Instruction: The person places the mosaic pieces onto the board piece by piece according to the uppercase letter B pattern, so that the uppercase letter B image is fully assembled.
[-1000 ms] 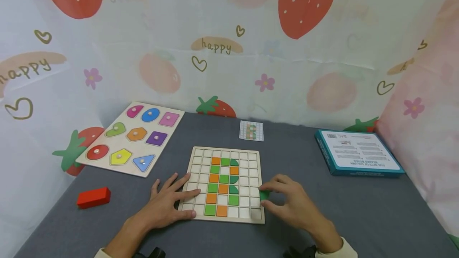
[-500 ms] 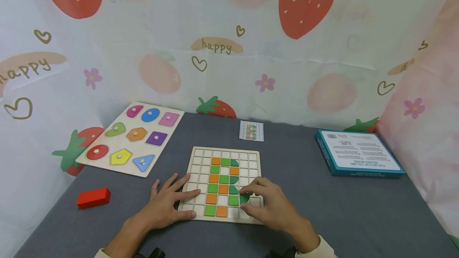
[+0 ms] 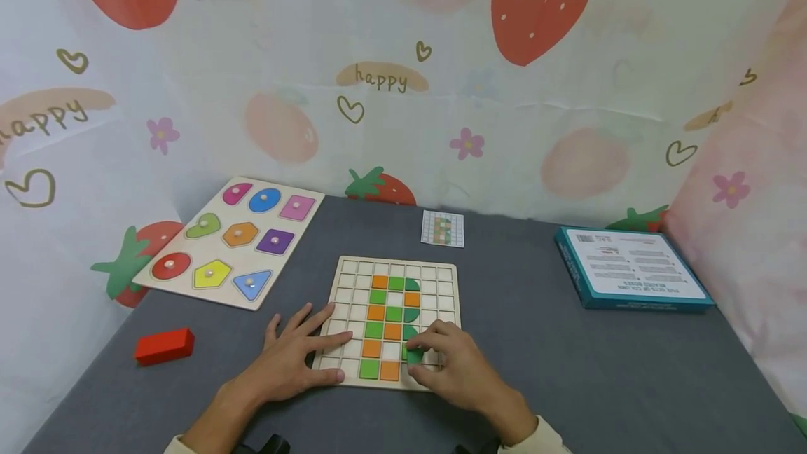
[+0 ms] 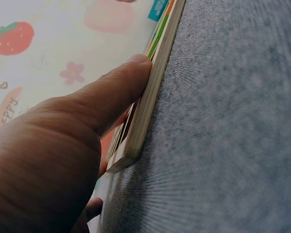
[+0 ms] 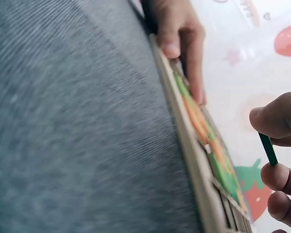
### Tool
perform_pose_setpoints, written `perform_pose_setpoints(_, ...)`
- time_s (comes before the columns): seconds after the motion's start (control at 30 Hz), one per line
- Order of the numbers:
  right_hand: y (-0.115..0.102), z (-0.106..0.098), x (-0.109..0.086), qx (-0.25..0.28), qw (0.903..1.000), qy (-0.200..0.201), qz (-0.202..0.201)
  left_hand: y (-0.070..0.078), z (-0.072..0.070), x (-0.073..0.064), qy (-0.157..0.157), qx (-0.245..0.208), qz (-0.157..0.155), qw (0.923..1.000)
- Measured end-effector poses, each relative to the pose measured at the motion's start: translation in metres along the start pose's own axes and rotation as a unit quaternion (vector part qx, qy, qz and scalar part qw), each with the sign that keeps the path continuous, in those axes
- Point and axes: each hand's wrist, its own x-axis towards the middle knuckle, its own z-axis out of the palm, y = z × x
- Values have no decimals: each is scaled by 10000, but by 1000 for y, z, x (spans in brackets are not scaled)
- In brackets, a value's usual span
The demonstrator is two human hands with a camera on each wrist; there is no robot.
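A light wooden grid board (image 3: 458, 286) lies on the grey cloth, with orange, bright green and dark green tiles in its middle columns. My left hand (image 3: 284, 363) rests on its near left corner, fingers spread; in the left wrist view the thumb (image 4: 121, 85) presses the board's edge. Between thumb and fingertips, my right hand (image 3: 466, 373) pinches a dark green tile (image 3: 415, 356) over the lower part of the tiled columns. In the right wrist view that thin tile (image 5: 268, 149) stands apart from the board, seen edge-on. The right fingers hide some cells.
Behind the board lies a small pattern card (image 3: 443, 229). A knobbed shape puzzle (image 3: 214, 240) sits at the back left, with a red block (image 3: 164, 347) in front of it. At the right is a teal box (image 3: 633, 268). A strawberry-print curtain (image 3: 403, 139) hangs behind.
My right hand has moved left from the board's right edge to its tiled columns, still pinching the dark green tile. My left hand has stayed in place.
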Motion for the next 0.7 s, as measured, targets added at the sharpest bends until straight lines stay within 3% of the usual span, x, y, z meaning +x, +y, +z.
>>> perform_pose_setpoints(0.2, 5, 7, -2, -321, 9988, -301, 226, 1, -2, 0, -48, 13, 20, 10000)
perform_pose_setpoints(0.7, 8, 15, -2, -613, 9962, -560, 270, 4, -3, 1, -76, 58, -84, 9999)
